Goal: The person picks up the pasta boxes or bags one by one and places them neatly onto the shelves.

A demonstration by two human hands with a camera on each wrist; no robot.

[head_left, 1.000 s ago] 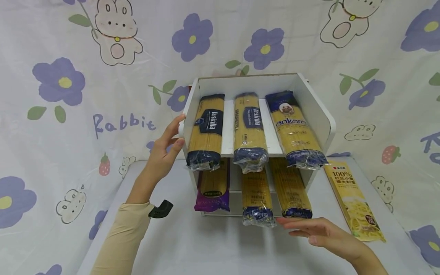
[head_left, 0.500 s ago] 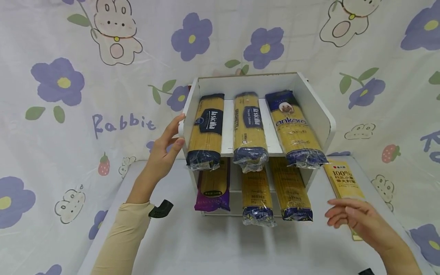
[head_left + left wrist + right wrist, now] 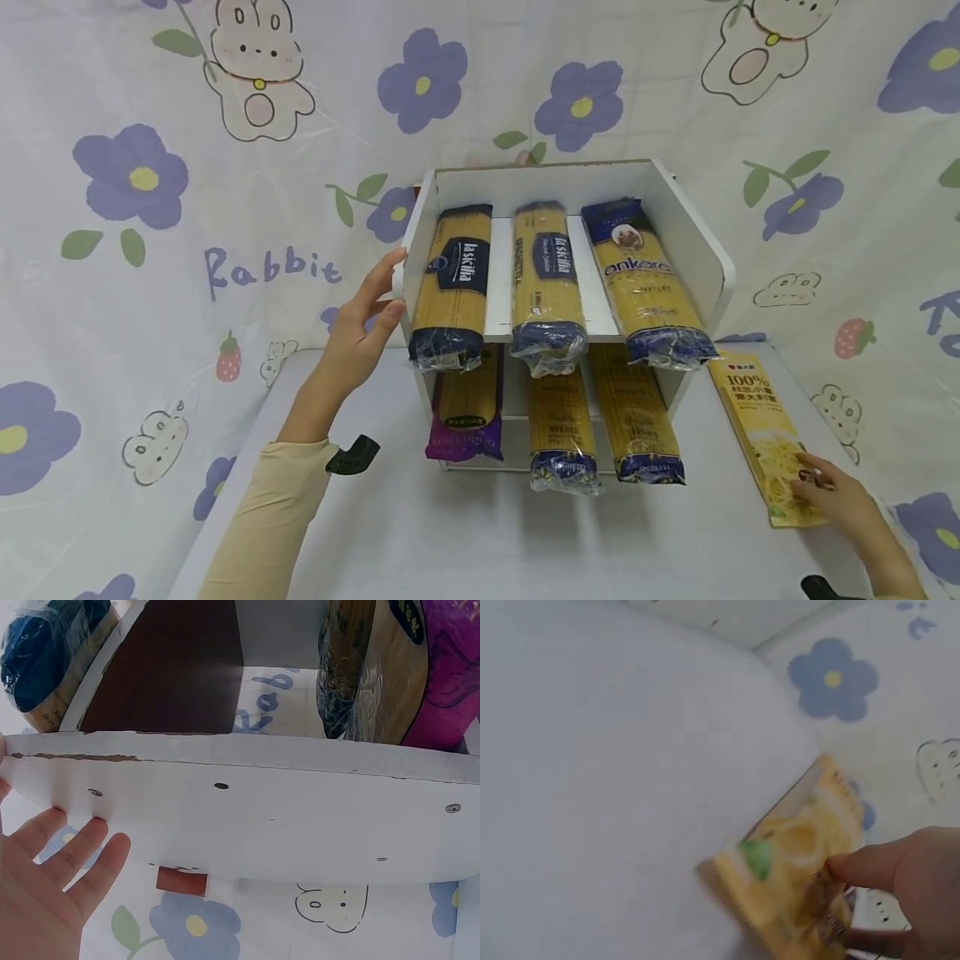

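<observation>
The yellow pasta box (image 3: pixel 772 437) lies flat on the surface (image 3: pixel 465 542) at approx. 4 o'clock from the white rack (image 3: pixel 697 250), just beside it. Its near end is touched by the right hand (image 3: pixel 832 500); fingers look lightly curled on it, grip not fully shown. It is judged light, stiff, thin cardboard w/ a slick face, contents brittle; best taken by the long edges near mid-length. The rack's 9 o'clock wall is pressed by the left hand (image 3: pixel 360 325), fingers straight. Counted: 1 box, 1 rack, 6 pasta packs – 3 upper, 3 lower.
</observation>
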